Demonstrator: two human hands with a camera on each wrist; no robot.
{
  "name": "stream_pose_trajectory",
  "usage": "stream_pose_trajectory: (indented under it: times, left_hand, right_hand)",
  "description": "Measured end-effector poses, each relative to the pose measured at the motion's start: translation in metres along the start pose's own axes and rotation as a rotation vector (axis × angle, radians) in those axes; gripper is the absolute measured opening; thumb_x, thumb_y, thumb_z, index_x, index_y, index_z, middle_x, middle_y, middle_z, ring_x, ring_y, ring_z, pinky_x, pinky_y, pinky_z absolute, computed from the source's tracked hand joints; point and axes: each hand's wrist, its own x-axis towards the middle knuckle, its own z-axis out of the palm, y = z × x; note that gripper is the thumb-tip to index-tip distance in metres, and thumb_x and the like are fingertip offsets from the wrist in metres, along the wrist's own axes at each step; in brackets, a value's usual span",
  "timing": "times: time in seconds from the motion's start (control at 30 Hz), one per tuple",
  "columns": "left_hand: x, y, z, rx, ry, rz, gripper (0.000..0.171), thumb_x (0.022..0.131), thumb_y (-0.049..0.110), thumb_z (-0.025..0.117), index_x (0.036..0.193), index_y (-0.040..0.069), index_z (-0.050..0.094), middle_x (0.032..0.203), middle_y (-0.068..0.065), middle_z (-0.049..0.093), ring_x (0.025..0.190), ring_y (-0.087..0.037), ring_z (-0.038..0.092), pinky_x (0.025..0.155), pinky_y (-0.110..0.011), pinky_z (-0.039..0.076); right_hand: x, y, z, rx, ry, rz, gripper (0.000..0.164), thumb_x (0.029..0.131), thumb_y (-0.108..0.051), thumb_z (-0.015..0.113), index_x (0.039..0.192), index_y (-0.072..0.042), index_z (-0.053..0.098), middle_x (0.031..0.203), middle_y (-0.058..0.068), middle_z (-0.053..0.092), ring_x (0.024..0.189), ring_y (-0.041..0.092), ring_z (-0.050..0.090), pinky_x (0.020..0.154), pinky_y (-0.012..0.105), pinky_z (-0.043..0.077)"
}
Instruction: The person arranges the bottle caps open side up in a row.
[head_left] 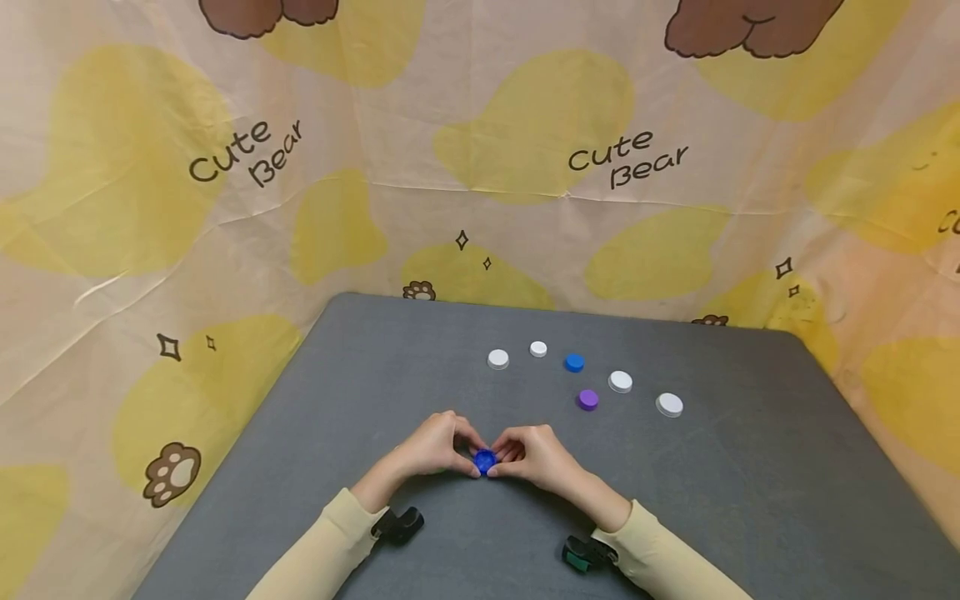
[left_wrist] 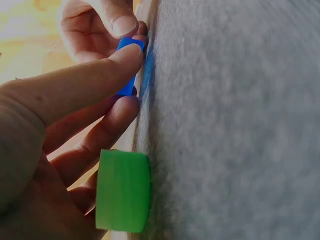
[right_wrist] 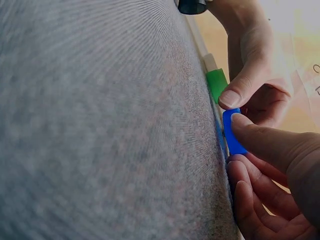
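Low over the grey table, a dark blue bottle cap [head_left: 485,461] sits between both hands with its hollow side facing up. My left hand [head_left: 435,443] pinches it from the left between thumb and fingers. From the right, my right hand [head_left: 542,457] pinches the opposite edge the same way. Seen edge-on in the left wrist view, the blue cap [left_wrist: 131,44] is partly covered by the left thumb. A green cap [left_wrist: 123,191] stands on the table beside the left hand's lower fingers; in the head view that hand hides it.
Beyond the hands lie several white caps [head_left: 620,382], a lighter blue cap [head_left: 574,362] and a purple cap [head_left: 588,400]. A patterned cloth [head_left: 525,125] hangs around the grey table [head_left: 750,483]. Each wrist wears a black device [head_left: 401,525].
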Motion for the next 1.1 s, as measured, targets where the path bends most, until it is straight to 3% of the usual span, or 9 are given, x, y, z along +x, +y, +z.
stream_pose_trajectory:
  times: [0.5,0.77,0.97,1.1]
  left_hand:
    - [-0.003,-0.003,-0.005,0.036,-0.044,0.017,0.03,0.063,0.024,0.088,0.089,0.021,0.076,0.085,0.01,0.067,0.079,-0.01,0.055,0.071,-0.02,0.039]
    - [-0.003,-0.005,-0.006,0.009,-0.058,0.03,0.031,0.063,0.021,0.088,0.091,0.02,0.076,0.085,0.008,0.067,0.079,-0.008,0.058,0.07,-0.02,0.042]
    - [0.0,-0.004,-0.011,0.009,-0.113,0.029,0.031,0.066,0.022,0.087,0.095,0.017,0.076,0.088,0.006,0.068,0.08,-0.008,0.058,0.069,-0.02,0.044]
    - [0.009,0.001,-0.019,0.028,-0.094,0.012,0.029,0.073,0.024,0.082,0.099,0.013,0.074,0.092,0.002,0.069,0.082,-0.013,0.06,0.07,-0.022,0.046]
  right_hand:
    - [0.004,-0.002,0.002,-0.009,-0.038,-0.011,0.018,0.074,-0.021,0.082,0.085,-0.012,0.071,0.074,-0.005,0.069,0.066,-0.004,0.06,0.06,0.017,0.051]
    - [0.005,-0.002,0.002,-0.017,-0.045,0.0,0.018,0.074,-0.02,0.081,0.085,-0.012,0.07,0.073,-0.005,0.068,0.066,-0.002,0.06,0.06,0.016,0.05]
    - [0.005,-0.001,-0.001,-0.009,-0.061,-0.011,0.018,0.076,-0.022,0.08,0.087,-0.012,0.07,0.075,-0.005,0.069,0.067,-0.002,0.061,0.062,0.017,0.051]
    - [0.002,0.003,-0.009,-0.03,-0.027,-0.018,0.019,0.078,-0.023,0.079,0.089,-0.011,0.071,0.077,-0.005,0.069,0.068,-0.001,0.062,0.063,0.018,0.051]
